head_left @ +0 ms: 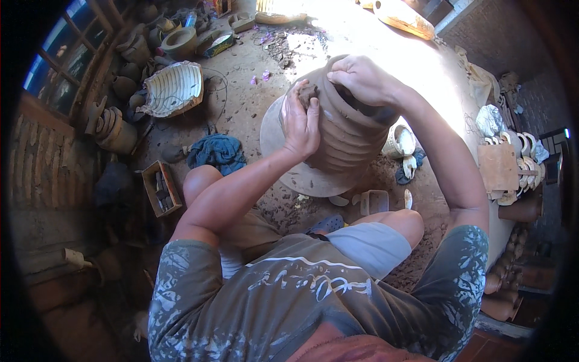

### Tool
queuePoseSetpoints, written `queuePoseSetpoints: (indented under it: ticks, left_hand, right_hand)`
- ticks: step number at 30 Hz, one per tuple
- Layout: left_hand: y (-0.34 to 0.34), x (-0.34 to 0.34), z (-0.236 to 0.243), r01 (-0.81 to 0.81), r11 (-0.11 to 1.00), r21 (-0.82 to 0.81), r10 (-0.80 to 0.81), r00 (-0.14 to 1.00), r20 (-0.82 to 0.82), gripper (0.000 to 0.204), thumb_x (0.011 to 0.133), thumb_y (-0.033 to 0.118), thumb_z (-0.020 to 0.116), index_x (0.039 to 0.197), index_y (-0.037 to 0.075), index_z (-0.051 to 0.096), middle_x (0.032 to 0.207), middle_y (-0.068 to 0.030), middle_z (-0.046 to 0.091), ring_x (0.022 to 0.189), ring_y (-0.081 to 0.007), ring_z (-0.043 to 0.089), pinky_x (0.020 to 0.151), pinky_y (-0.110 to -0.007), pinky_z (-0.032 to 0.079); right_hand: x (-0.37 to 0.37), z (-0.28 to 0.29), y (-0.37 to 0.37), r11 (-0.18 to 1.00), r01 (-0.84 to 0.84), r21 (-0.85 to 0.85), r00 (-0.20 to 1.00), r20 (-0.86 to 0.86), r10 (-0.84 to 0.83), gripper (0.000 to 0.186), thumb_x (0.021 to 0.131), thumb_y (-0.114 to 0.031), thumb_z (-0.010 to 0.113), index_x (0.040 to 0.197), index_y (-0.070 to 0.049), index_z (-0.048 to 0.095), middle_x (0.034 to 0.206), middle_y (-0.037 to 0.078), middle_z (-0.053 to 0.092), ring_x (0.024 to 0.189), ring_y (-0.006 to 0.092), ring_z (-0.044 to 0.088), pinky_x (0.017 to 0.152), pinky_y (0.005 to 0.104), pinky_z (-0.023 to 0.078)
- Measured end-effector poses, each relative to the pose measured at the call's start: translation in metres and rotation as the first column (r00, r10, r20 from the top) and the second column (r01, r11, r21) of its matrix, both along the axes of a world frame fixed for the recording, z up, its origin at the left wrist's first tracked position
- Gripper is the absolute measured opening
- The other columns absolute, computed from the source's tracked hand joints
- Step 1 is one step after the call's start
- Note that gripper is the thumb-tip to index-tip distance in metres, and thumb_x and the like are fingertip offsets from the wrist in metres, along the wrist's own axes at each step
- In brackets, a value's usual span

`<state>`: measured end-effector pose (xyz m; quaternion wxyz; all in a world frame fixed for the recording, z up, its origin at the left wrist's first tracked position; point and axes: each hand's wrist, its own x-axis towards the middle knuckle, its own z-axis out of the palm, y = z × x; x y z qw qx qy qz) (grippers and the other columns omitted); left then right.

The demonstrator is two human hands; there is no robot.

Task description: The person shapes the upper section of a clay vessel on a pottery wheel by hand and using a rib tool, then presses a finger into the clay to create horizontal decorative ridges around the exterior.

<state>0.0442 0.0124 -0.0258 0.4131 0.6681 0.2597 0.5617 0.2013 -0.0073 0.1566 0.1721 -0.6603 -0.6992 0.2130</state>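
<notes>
A large ribbed clay pot stands in front of me on a round grey turntable. Its dark opening shows at the top right. My left hand is at the pot's left side, with a lump of clay held between its fingers and thumb. At the far rim, my right hand is closed, thumb and curled fingers gripping the rim; its fingertips are partly hidden.
On the left are a ribbed cream mould, a teal cloth and a wooden box of tools. A white bucket stands right of the pot; a clear plastic tub lies nearer. Clay crumbs litter the floor.
</notes>
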Motion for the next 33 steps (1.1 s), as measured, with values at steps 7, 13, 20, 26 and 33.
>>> queuePoseSetpoints:
  ticks: [7, 13, 20, 26, 33]
  left_hand:
    - [0.042, -0.004, 0.013, 0.165, 0.986, 0.019, -0.164, 0.986, -0.025, 0.04, 0.113, 0.027, 0.051, 0.141, -0.003, 0.051, 0.127, -0.026, 0.067, 0.119, -0.0411, 0.065, 0.105, -0.045, 0.049]
    - [0.09, 0.011, 0.002, 0.139, 0.982, 0.124, -0.12, 0.981, -0.152, 0.038, 0.115, 0.027, 0.048, 0.138, -0.002, 0.053, 0.128, -0.0232, 0.069, 0.12, -0.0361, 0.067, 0.104, -0.044, 0.05]
    - [0.091, 0.005, 0.024, -0.098, 0.99, 0.102, 0.119, 0.967, -0.224, 0.045, 0.112, 0.032, 0.054, 0.138, -0.005, 0.051, 0.119, -0.0302, 0.068, 0.113, -0.0482, 0.065, 0.098, -0.054, 0.049]
    - [0.023, -0.001, 0.016, 0.022, 0.987, -0.158, -0.02, 1.0, 0.01, 0.046, 0.114, 0.029, 0.051, 0.141, -0.009, 0.048, 0.132, -0.03, 0.063, 0.121, -0.0429, 0.062, 0.107, -0.05, 0.047]
    - [0.021, 0.011, -0.014, 0.024, 0.987, -0.158, -0.028, 0.999, -0.023, 0.069, 0.114, 0.039, 0.049, 0.154, -0.016, 0.035, 0.145, -0.0365, 0.055, 0.137, -0.0491, 0.053, 0.119, -0.048, 0.039]
  right_hand:
    - [-0.003, 0.01, -0.027, 0.985, -0.173, 0.013, 0.968, 0.188, 0.167, 0.031, 0.104, -0.024, 0.06, 0.089, 0.002, 0.067, 0.083, 0.021, 0.069, 0.075, 0.0327, 0.065, 0.076, 0.0432, 0.052]
    - [-0.003, 0.018, -0.055, 0.949, -0.31, 0.052, 0.893, 0.358, 0.272, 0.031, 0.103, -0.024, 0.06, 0.084, -0.001, 0.066, 0.082, 0.02, 0.068, 0.083, 0.0441, 0.067, 0.079, 0.0515, 0.054]
    - [0.011, 0.028, -0.064, 0.981, -0.149, 0.127, 0.97, 0.213, 0.12, 0.025, 0.101, -0.021, 0.069, 0.089, 0.002, 0.069, 0.078, 0.011, 0.069, 0.074, 0.0252, 0.068, 0.074, 0.0392, 0.055]
    - [0.027, 0.001, 0.001, 0.955, 0.293, -0.046, 0.942, -0.156, -0.297, 0.029, 0.101, -0.023, 0.07, 0.084, 0.0, 0.073, 0.077, 0.005, 0.071, 0.068, 0.0104, 0.067, 0.062, 0.0283, 0.056]
    - [0.015, -0.005, 0.026, 0.955, 0.282, -0.091, 0.955, -0.064, -0.288, 0.029, 0.101, -0.021, 0.063, 0.081, -0.001, 0.073, 0.071, 0.005, 0.069, 0.059, 0.011, 0.064, 0.056, 0.0276, 0.053]
